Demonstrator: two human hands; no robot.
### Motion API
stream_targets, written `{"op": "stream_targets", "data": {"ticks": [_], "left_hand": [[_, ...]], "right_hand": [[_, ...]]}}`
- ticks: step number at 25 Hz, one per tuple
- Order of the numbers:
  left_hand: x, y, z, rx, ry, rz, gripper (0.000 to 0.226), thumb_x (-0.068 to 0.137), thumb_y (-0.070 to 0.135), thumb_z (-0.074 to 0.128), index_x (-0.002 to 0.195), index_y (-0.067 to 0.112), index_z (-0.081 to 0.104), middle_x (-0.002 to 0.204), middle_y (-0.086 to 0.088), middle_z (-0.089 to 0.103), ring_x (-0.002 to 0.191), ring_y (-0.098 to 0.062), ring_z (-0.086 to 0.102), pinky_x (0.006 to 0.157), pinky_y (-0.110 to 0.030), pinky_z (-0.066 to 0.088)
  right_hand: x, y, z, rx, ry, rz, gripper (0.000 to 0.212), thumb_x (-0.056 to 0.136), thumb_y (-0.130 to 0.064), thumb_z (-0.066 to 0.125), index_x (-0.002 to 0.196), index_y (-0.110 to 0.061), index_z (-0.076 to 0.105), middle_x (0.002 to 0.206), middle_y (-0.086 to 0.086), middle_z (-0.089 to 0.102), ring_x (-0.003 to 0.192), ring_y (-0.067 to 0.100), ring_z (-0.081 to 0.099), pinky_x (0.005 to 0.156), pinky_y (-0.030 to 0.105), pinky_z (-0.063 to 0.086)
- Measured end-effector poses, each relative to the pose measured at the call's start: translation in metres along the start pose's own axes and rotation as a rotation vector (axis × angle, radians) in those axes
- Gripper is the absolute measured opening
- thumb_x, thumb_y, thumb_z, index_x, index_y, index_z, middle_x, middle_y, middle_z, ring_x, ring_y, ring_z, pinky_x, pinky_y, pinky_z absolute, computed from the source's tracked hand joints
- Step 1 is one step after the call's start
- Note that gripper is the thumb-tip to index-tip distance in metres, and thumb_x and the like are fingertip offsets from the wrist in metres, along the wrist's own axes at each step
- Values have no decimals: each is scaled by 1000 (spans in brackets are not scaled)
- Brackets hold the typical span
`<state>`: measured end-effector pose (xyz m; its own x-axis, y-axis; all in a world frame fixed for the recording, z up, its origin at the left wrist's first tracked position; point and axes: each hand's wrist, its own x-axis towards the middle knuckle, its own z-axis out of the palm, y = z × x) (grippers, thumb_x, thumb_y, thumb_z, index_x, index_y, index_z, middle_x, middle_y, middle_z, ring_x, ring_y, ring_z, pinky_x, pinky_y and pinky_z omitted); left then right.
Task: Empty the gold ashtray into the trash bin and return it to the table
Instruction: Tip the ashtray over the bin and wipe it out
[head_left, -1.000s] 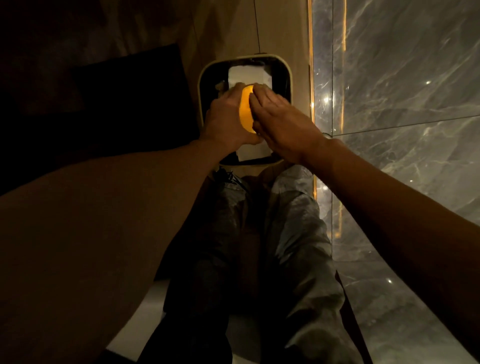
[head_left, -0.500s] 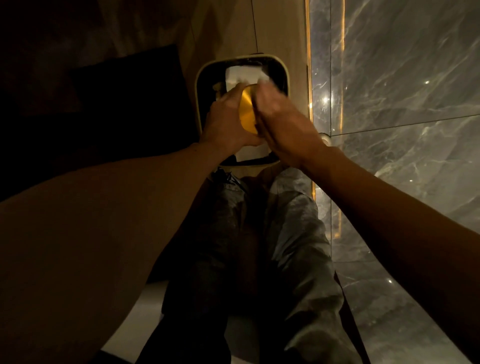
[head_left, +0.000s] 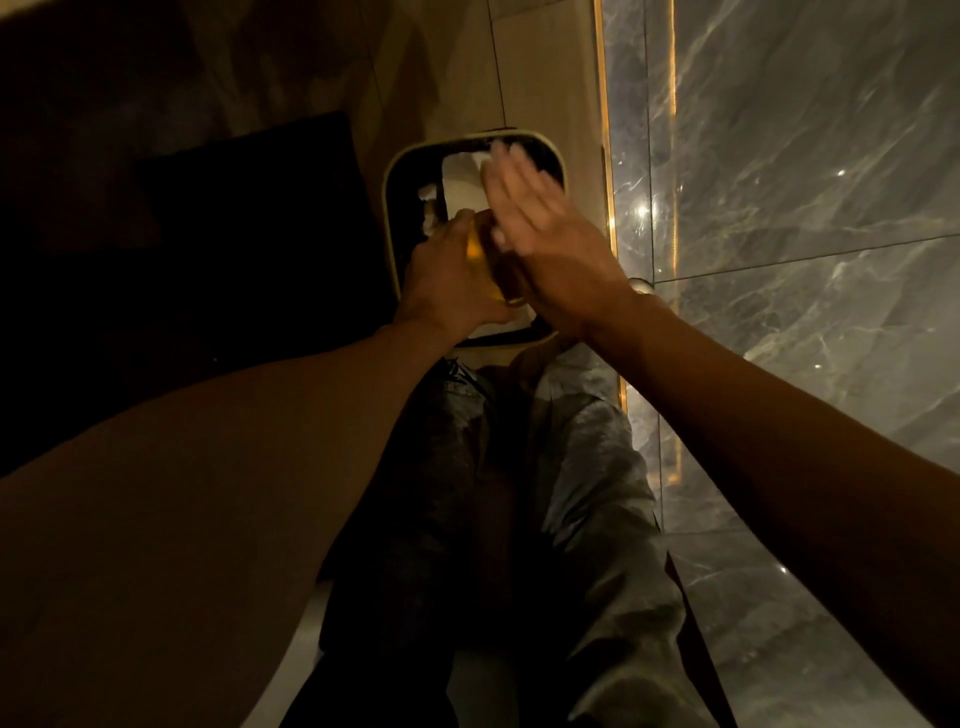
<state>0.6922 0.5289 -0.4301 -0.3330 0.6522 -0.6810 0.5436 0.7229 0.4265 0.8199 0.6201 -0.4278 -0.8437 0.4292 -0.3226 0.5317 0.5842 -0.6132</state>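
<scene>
From the head view, my left hand (head_left: 449, 280) is clamped on the gold ashtray (head_left: 485, 260), tipped up on edge over the trash bin (head_left: 390, 208), which sits at about twelve o'clock from my knees. A second ago my right hand (head_left: 545, 234) lay curled against the ashtray's far side; half a second ago it was blurred in motion; now it is flat, fingers spread, and lifted off toward one o'clock — holding nothing. That looks to me like a tapping stroke, knocking loose whatever clings inside. The ashtray itself has barely shifted and stays above the bin's opening, where white paper (head_left: 462, 176) shows at eleven o'clock.

I judge the emptying to be nearly finished — I cannot see whether any ash is left inside. What remains is another tap or two if needed, then turning it upright and carrying it back to the table, which is out of sight here.
</scene>
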Motion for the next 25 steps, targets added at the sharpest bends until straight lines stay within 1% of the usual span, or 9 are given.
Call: {"op": "stream_targets", "data": {"ticks": [2,5,9,13,17,18,21,23,25], "left_hand": [[2,2,-1,-15,10,0,102,43,48,93,131,19,50,128,-3,65,117,-23,61,95,-38,53],[2,3,-4,42,3,5,105,46,44,94,137,18,49,133,-5,63,122,-23,59,99,-35,50],[0,3,-6,-21,20,12,89,46,43,92,124,21,55,121,-1,67,112,-22,63,93,-38,54],[1,3,-6,43,-3,-9,102,47,44,93,136,20,49,132,-4,63,121,-25,59,99,-36,50],[-3,4,-7,-10,7,14,98,41,51,89,128,22,53,123,-2,67,114,-24,63,93,-43,54],[-2,7,-8,-22,9,25,96,42,49,90,127,21,54,122,-2,67,113,-24,63,93,-43,54],[-1,14,-8,26,-49,25,91,49,40,94,127,16,54,123,-4,66,114,-24,61,96,-38,52],[-1,12,-8,12,-45,-21,97,46,46,92,130,19,51,126,-3,65,118,-24,60,98,-41,52],[-2,12,-11,4,-13,-33,106,44,50,91,137,19,48,131,-4,63,121,-25,59,99,-43,51]], "right_hand": [[0,-3,-2,38,110,42,52,104,-18,32,149,3,18,159,24,19,149,37,15,122,47,19],[-11,8,10,34,-167,-12,57,103,-26,35,151,0,16,160,23,16,149,38,12,120,51,22],[-5,5,7,54,4,62,55,104,-26,31,151,-1,15,160,21,14,150,34,10,123,46,14],[-11,6,16,74,-137,-22,56,103,-25,35,151,-1,17,160,23,16,149,37,13,121,49,22],[-1,-7,1,88,194,120,52,103,-18,32,150,1,19,159,23,18,149,35,14,123,41,14],[-2,-7,3,82,173,100,52,103,-17,33,149,1,20,159,24,19,149,36,16,123,43,15],[-11,4,15,86,-180,-6,55,103,-22,35,151,-1,19,159,23,19,149,37,14,121,49,20],[-9,8,11,178,-153,24,55,103,-26,33,151,-2,18,159,24,17,149,37,14,121,44,19],[-7,3,0,402,-87,196,56,104,-29,33,152,-6,14,159,22,18,148,34,19,117,35,21]]}}
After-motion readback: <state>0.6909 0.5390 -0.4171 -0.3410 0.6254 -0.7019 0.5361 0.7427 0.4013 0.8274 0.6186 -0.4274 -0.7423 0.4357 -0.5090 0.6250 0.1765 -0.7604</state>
